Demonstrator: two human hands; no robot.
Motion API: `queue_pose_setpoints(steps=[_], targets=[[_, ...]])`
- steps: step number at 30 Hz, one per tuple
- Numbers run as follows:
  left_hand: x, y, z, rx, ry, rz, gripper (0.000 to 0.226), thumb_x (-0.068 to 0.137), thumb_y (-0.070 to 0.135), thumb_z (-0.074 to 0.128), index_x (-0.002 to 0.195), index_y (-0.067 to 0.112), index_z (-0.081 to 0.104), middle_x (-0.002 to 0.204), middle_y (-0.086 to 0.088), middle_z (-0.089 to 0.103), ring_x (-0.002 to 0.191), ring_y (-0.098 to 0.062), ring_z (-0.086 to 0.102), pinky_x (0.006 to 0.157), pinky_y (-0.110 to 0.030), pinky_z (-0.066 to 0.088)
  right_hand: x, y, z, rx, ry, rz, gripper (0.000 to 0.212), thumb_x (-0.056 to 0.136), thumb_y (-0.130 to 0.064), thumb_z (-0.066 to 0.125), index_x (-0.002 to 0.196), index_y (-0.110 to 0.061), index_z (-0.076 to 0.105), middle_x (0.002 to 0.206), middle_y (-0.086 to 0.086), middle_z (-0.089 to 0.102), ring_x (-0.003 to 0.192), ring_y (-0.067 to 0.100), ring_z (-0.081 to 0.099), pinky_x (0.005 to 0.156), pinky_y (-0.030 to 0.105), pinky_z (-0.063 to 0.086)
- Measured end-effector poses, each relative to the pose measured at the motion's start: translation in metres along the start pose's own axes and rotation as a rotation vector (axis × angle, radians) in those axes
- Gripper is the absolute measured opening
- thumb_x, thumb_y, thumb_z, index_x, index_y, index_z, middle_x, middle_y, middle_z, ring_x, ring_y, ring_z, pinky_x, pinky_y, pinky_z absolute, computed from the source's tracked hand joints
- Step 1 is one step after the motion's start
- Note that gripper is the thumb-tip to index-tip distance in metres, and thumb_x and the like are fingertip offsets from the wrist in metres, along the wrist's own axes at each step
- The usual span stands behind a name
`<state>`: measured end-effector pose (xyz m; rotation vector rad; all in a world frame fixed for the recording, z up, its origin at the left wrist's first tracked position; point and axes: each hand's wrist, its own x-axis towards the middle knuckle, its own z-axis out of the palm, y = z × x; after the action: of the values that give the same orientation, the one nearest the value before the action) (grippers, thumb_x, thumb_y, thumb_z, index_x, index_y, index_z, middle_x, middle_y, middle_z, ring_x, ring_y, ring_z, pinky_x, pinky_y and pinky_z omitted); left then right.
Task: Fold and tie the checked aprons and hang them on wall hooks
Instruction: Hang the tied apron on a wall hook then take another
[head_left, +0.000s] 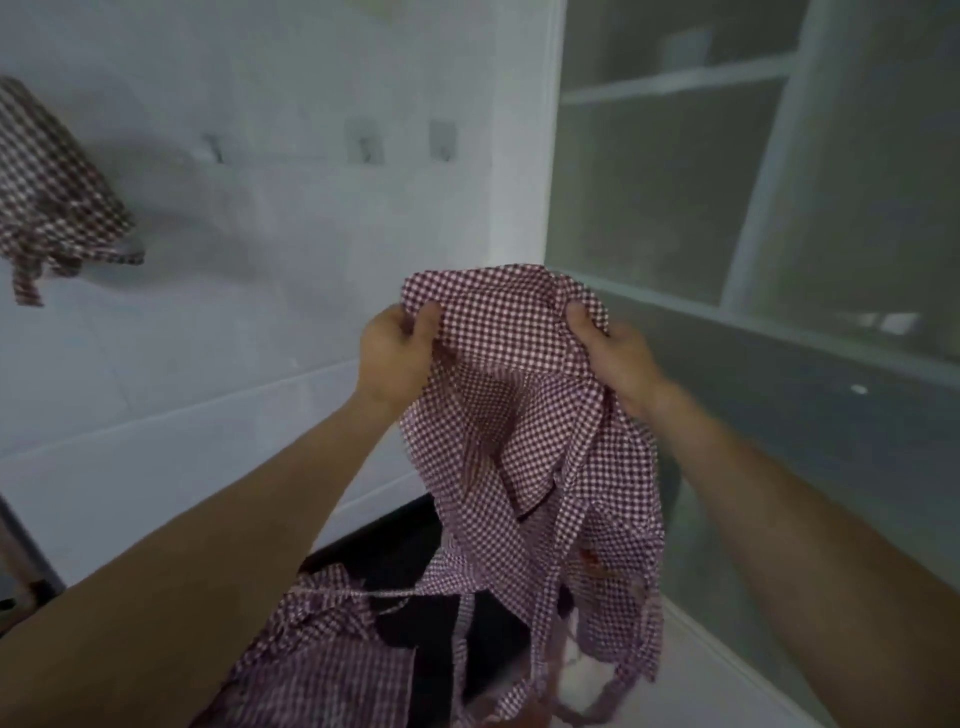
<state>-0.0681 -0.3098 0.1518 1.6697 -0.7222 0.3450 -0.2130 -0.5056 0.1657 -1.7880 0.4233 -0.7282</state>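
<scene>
Left hand (390, 354) and right hand (613, 353) each pinch the top edge of the apron (524, 415), fingers curled into the cloth.

Both forearms are bare from the lower frame edge to the wrists, with no sleeves showing. The left hand (392, 353) and right hand (615, 358) are ungloved, without rings or watch.

Dark surface (415, 540) below, another checked apron (322, 660) crumpled directly on it.
</scene>
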Motion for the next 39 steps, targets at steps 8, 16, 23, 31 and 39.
queue_pose_setpoints(steps=[8,16,23,31,39], targets=[[-0.031,-0.003,0.025,0.159,-0.623,-0.320,0.077,0.092,0.071,0.036,0.121,0.006,0.066,0.117,-0.010,0.069,0.095,-0.014,0.063,0.080,-0.022,0.045,-0.007,0.033,-0.063,-0.419,-0.231,-0.031,0.060,0.077,-0.031,0.084,0.132,-0.021,0.061,0.119,-0.011,0.062,0.099,0.003,0.060,0.087,0.011,0.043],[-0.071,-0.047,0.039,0.439,-1.053,-0.331,0.049,0.081,0.056,0.072,0.106,0.014,0.073,0.103,-0.001,0.073,0.090,-0.016,0.069,0.086,-0.029,0.055,-0.024,0.100,-0.111,-0.481,-0.164,0.054,0.030,0.093,-0.002,0.062,0.123,-0.005,0.067,0.114,0.004,0.068,0.093,-0.001,0.063,0.097,0.023,0.049],[-0.109,-0.079,0.041,0.449,-0.752,-0.300,0.035,0.086,0.045,0.072,0.098,0.013,0.065,0.095,-0.001,0.066,0.093,-0.019,0.063,0.079,-0.028,0.048,-0.054,0.150,-0.114,-0.681,-0.140,0.100,0.040,0.098,-0.033,0.058,0.095,0.004,0.070,0.097,0.020,0.073,0.088,0.025,0.066,0.081,0.041,0.052],[-0.140,-0.027,0.056,0.106,-1.300,-0.554,0.058,0.083,0.044,0.075,0.132,0.032,0.047,0.132,0.009,0.056,0.121,-0.013,0.053,0.101,-0.029,0.043,-0.105,0.126,-0.080,-0.373,-0.250,0.231,0.040,0.101,-0.041,0.051,0.108,-0.008,0.073,0.107,0.005,0.073,0.100,0.023,0.069,0.094,0.035,0.054],[-0.151,-0.013,0.100,0.047,-1.146,-0.193,0.020,0.083,0.026,0.078,0.068,0.025,0.066,0.067,0.013,0.067,0.067,-0.003,0.063,0.063,-0.013,0.044,-0.115,0.114,-0.048,-0.521,-0.480,0.209,0.026,0.073,-0.038,0.087,0.081,-0.025,0.067,0.080,-0.007,0.071,0.073,0.005,0.063,0.069,0.022,0.048]])
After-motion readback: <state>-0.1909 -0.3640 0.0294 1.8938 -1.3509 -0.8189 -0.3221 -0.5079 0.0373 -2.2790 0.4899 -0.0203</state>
